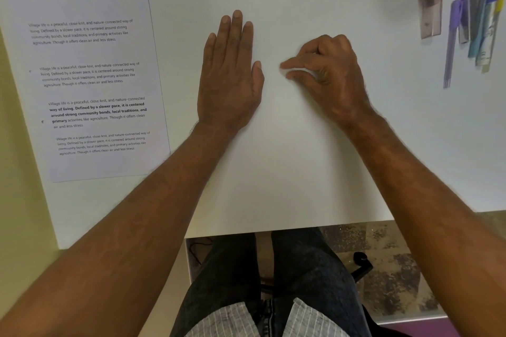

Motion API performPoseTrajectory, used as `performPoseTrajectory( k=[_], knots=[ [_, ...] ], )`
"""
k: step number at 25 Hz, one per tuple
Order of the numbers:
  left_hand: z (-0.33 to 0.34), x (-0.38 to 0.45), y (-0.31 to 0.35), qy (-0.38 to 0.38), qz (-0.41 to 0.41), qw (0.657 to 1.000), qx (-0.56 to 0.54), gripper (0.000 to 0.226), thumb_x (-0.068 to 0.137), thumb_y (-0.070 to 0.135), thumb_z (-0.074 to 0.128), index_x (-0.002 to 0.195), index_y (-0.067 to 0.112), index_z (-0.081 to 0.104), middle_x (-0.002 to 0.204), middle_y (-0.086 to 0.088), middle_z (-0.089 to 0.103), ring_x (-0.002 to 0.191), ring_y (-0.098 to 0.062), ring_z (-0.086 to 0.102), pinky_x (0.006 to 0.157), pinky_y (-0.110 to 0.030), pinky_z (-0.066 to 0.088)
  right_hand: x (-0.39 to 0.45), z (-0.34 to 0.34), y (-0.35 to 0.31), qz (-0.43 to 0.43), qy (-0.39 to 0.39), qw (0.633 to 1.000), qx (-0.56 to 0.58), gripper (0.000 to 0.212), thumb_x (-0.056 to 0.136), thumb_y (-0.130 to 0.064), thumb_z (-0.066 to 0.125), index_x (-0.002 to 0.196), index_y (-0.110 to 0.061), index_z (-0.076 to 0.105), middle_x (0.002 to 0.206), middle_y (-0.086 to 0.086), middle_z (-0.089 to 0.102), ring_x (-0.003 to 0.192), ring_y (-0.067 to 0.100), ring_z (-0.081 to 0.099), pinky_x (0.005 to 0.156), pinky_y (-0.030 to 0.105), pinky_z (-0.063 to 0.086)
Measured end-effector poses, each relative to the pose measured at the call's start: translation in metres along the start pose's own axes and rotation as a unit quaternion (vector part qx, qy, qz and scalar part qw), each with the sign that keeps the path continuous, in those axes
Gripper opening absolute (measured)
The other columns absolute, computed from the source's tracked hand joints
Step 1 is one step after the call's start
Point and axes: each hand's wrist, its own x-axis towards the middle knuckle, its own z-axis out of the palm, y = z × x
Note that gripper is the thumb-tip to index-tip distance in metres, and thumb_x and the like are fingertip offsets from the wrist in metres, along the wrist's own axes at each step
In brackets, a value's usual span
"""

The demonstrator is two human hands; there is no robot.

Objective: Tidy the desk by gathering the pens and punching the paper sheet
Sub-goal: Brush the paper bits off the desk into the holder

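Lying at the far left of the white counter [287,172], the printed paper sheet [90,85] sits well left of the left hand [230,74]. That hand rests flat, released, palm down. Right of it, the right hand [328,74] curls loosely, its grip grasping nothing. Farther right, near the counter's edge, the pens [476,24] lie bunched together.

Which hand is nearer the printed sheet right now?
Left. The left hand lies flat just right of the printed sheet; the right hand is farther right, fingers curled.
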Motion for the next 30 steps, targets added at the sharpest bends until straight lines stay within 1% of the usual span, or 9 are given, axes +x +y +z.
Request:
performPoseTrajectory(
  k=[3,6,11,14,17,20,23,26,30],
  knots=[
    [0.000,0.000,0.000,-0.002,0.001,1.000,0.005,0.061,0.108,0.032,0.031,0.164,0.007,0.022,0.172,-0.013,0.019,0.161,-0.029,0.016,0.132,-0.045,0.015,0.003,-0.005,0.003,-0.075,-0.028,0.996,-0.029,0.022,0.102,-0.030,0.063,0.119,-0.031,0.077,0.108,-0.001,0.068,0.097,0.026,0.055,0.081,0.035,0.046],
    [0.000,0.001,-0.001,-0.006,0.000,1.000,0.007,0.061,0.108,0.032,0.030,0.164,0.008,0.021,0.173,-0.013,0.017,0.161,-0.028,0.015,0.132,-0.045,0.014,0.011,-0.011,0.004,-0.114,-0.054,0.991,-0.054,0.021,0.105,-0.030,0.059,0.111,-0.024,0.078,0.106,0.003,0.068,0.094,0.027,0.056,0.072,0.038,0.048],
    [-0.002,0.000,0.000,-0.013,0.000,1.000,0.008,0.062,0.108,0.032,0.029,0.164,0.008,0.019,0.173,-0.013,0.016,0.161,-0.028,0.013,0.132,-0.044,0.013,0.010,-0.008,-0.005,-0.154,-0.052,0.979,-0.125,0.022,0.108,-0.014,0.048,0.111,-0.012,0.069,0.101,0.009,0.061,0.087,0.027,0.049,0.069,0.042,0.041],
    [-0.003,0.001,0.000,-0.011,0.000,1.000,0.005,0.062,0.108,0.031,0.030,0.164,0.007,0.020,0.173,-0.013,0.017,0.161,-0.028,0.014,0.132,-0.044,0.014,0.004,-0.005,-0.008,-0.052,-0.032,0.993,-0.105,0.019,0.103,-0.007,0.046,0.104,-0.013,0.064,0.102,0.006,0.057,0.090,0.027,0.048,0.075,0.043,0.040],
    [-0.003,0.001,0.000,-0.008,0.000,1.000,0.001,0.062,0.108,0.030,0.031,0.164,0.007,0.020,0.173,-0.013,0.017,0.161,-0.028,0.014,0.132,-0.045,0.014,0.001,-0.011,-0.013,0.110,0.040,0.993,0.028,0.017,0.100,-0.008,0.044,0.099,-0.014,0.060,0.103,0.001,0.054,0.097,0.021,0.049,0.086,0.030,0.041],
    [-0.004,0.001,0.000,-0.010,0.000,1.000,-0.006,0.061,0.108,0.029,0.031,0.164,0.007,0.021,0.173,-0.014,0.018,0.161,-0.029,0.014,0.132,-0.046,0.014,-0.001,-0.030,-0.023,0.234,0.120,0.940,0.217,0.013,0.101,-0.010,0.048,0.097,-0.019,0.057,0.098,-0.008,0.058,0.090,0.011,0.057,0.084,0.025,0.049],
    [-0.005,0.001,0.000,-0.009,0.002,1.000,-0.008,0.061,0.108,0.030,0.032,0.163,0.006,0.022,0.172,-0.014,0.018,0.161,-0.028,0.014,0.132,-0.045,0.014,0.003,-0.066,-0.026,0.256,0.188,0.899,0.301,0.011,0.099,-0.009,0.055,0.096,-0.017,0.062,0.093,0.001,0.066,0.079,0.013,0.065,0.077,0.030,0.058],
    [-0.005,0.000,0.001,-0.010,0.002,1.000,-0.014,0.061,0.108,0.030,0.033,0.163,0.007,0.021,0.173,-0.013,0.017,0.161,-0.028,0.013,0.132,-0.046,0.014,0.016,-0.112,-0.021,0.205,0.262,0.913,0.237,0.009,0.094,-0.010,0.057,0.092,-0.017,0.063,0.086,0.007,0.067,0.074,0.019,0.065,0.072,0.036,0.059],
    [-0.005,0.000,0.000,-0.011,0.006,1.000,-0.017,0.062,0.108,0.031,0.032,0.164,0.007,0.020,0.173,-0.013,0.015,0.162,-0.028,0.011,0.132,-0.046,0.013,0.045,-0.159,0.005,0.172,0.297,0.939,0.020,0.017,0.095,-0.024,0.057,0.098,-0.012,0.069,0.093,-0.002,0.068,0.079,0.005,0.062,0.073,0.021,0.054]
  ],
)
